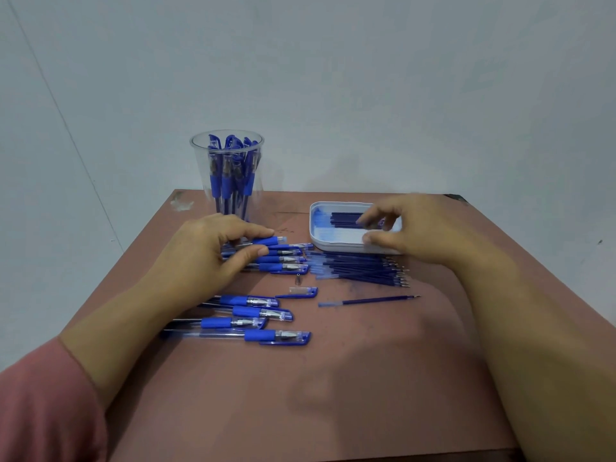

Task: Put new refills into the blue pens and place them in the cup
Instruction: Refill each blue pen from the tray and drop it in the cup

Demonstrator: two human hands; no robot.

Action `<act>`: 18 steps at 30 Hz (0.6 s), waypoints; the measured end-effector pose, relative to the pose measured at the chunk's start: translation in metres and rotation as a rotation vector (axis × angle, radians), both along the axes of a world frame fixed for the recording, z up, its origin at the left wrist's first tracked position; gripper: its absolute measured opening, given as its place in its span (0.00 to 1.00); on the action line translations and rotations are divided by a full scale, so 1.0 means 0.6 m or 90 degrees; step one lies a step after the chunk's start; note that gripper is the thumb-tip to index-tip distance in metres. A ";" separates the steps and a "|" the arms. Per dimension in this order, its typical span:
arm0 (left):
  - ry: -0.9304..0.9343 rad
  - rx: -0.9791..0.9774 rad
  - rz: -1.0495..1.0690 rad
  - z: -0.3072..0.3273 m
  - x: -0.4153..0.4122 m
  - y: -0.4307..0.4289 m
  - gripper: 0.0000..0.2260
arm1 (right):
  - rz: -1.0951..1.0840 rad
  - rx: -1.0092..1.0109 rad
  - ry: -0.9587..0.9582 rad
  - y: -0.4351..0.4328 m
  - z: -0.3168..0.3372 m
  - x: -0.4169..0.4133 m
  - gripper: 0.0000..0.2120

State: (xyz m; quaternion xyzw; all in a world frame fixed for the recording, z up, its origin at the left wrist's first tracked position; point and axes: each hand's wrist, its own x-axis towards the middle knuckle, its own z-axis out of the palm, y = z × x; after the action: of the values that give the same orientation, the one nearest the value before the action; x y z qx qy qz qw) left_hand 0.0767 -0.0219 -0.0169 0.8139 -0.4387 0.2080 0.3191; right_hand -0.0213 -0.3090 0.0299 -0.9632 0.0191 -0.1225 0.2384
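Left hand (pixel 213 255) pinches a pen (pixel 268 241) atop the pile (pixel 283 260) at 10 o'clock, thumb and fingers curled round it. Right hand (pixel 413 228) is in the tray (pixel 318 235) at 1 o'clock, fingers curled over the refills (pixel 345 218). It's blurred, so I can't tell if it grips one. Cup (pixel 200 181), part full, stands at 11.
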 end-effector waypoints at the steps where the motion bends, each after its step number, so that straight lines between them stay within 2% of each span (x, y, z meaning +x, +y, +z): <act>1: -0.001 0.001 0.000 0.001 -0.001 0.000 0.13 | -0.008 -0.008 -0.015 -0.009 0.004 0.007 0.07; 12: 0.030 0.022 0.022 -0.001 0.000 -0.003 0.13 | -0.015 -0.073 0.100 -0.060 -0.028 0.104 0.14; 18: 0.037 0.027 0.023 -0.003 0.007 -0.004 0.14 | 0.007 -0.113 0.115 -0.058 -0.034 0.119 0.06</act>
State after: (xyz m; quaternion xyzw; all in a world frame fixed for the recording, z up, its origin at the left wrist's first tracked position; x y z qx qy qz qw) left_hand 0.0811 -0.0245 -0.0187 0.8339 -0.4191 0.1806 0.3103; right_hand 0.0502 -0.3439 0.0096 -0.9878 0.0239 -0.0353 0.1501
